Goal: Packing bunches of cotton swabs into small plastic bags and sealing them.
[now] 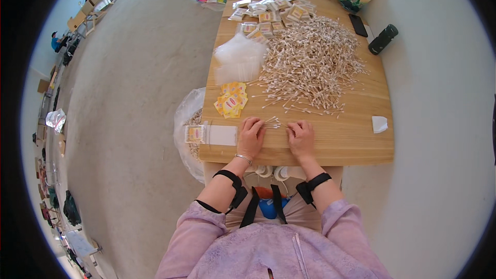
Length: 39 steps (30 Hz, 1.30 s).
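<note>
My left hand [251, 135] rests near the front edge of the table, its fingers closed around a small bunch of cotton swabs [273, 122]. The white tips stick out to the right. Just across from them is my right hand [301, 137], with thumb and fingers pinched together; what they hold, if anything, is too small to make out. Beyond both hands spreads a large heap of loose cotton swabs [316, 64]. Left of my left hand lie a white rectangular piece [223, 135] and a pack of swabs with a yellow label [195, 134] at the table edge.
Yellow printed cards [231, 101] and transparent plastic sleeves [238, 59] lie along the wooden table's [341, 147] left side. Filled packs [268, 16] are piled farther back. A phone [358, 25], dark bottle [383, 39] and white scrap [380, 124] are right. A plastic sack [182, 147] stands below the left edge.
</note>
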Available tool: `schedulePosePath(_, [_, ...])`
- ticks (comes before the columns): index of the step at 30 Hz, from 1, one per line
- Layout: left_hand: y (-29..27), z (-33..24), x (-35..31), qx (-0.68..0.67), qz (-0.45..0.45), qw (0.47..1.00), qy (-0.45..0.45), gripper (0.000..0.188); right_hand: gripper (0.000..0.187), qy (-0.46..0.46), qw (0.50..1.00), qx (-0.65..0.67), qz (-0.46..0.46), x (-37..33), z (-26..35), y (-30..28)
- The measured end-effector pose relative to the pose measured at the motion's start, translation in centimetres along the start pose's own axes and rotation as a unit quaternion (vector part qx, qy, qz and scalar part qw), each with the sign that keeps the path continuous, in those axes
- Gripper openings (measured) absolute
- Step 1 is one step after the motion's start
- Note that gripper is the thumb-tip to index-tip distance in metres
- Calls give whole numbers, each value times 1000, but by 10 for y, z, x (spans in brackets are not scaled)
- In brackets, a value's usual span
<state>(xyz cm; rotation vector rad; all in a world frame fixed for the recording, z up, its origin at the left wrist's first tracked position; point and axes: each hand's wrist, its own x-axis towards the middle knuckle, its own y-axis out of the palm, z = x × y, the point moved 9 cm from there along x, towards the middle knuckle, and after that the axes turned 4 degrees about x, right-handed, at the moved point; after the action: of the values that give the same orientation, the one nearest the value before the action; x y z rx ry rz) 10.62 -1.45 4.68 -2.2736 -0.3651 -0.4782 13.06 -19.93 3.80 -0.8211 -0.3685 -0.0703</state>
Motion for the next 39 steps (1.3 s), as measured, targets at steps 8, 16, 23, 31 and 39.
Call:
schedulePosePath(8, [-1,1,-2,-5,-7,1000,14,8,8,81,986,-107,-100,-9,-20,-23])
schedulePosePath(16, [15,-12,-5,-5,96,992,86,10,7,5,997,-20,-80,13,-18,3])
schedulePosePath(23, [8,-17,1,32,49,998,30,35,15,-66,983,162,63,24,21,36])
schedulePosePath(31, [24,-8,-6,-10,151,987,55,50,15,24,991,-105,-74,46,-33,-20])
schedulePosePath(39, [15,-10,-2,8,94,995,32,56,14,-65,996,41,47,30,16,37])
